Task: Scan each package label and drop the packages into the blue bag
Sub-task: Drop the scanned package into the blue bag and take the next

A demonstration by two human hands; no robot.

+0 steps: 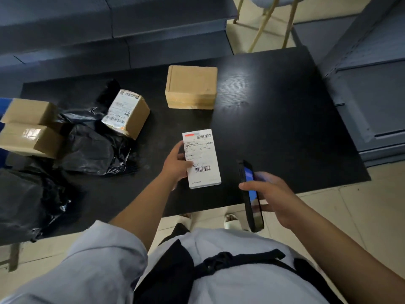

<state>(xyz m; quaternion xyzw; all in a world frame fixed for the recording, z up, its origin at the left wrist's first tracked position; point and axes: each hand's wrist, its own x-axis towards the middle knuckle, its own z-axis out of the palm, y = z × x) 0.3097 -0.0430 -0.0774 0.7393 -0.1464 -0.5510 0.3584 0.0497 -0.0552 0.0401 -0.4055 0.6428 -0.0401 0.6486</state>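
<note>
Left hand (175, 165) gripping white labelled package (202, 160) above black table (274, 110); right hand (274, 194) clasping smartphone (252, 194), near right.

You've got a flat white package (202, 159), label up with two barcodes, above the black table (274, 119), brown boxes (191, 86) behind.

On the table (274, 119), a flat labelled package (202, 159) sits near the front edge, label up, gripped at its left side by the left hand (175, 165). To its right, nearer still, the right hand (276, 198) holds a phone (252, 196) edge-on. Far centre: a box (191, 86). Left of it, a labelled box (127, 113) tilted against plastic-wrapped parcels (94, 150). Far left: two boxes (28, 128), side by side.
</note>
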